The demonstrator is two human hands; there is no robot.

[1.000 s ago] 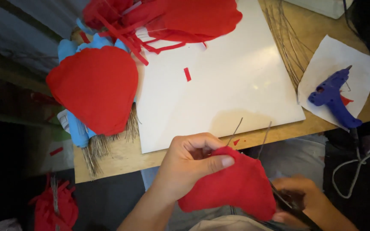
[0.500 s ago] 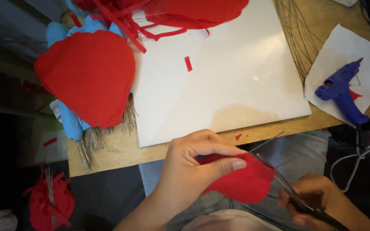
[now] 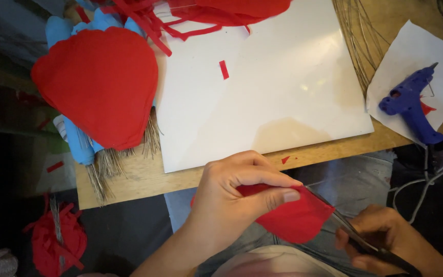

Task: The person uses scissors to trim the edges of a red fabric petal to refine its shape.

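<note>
Red crepe-paper piece (image 3: 296,218) pinched in left hand (image 3: 234,197) fingers; right hand (image 3: 385,241), at 4 o'clock, grips scissors (image 3: 357,238) cutting its edge, below the wooden counter (image 3: 144,177) rim.

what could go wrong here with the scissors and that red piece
The left hand pinches the red fabric piece right beside the scissors in the right hand, so a fingertip could get nicked. The piece hangs unsupported over the lap, so the cut might wander.

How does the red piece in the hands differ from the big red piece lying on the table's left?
The held red piece is smaller, pinched by the left hand, scissors at its edge. The big red piece lies flat and untouched on blue pieces. Both look like the same red material.
</note>
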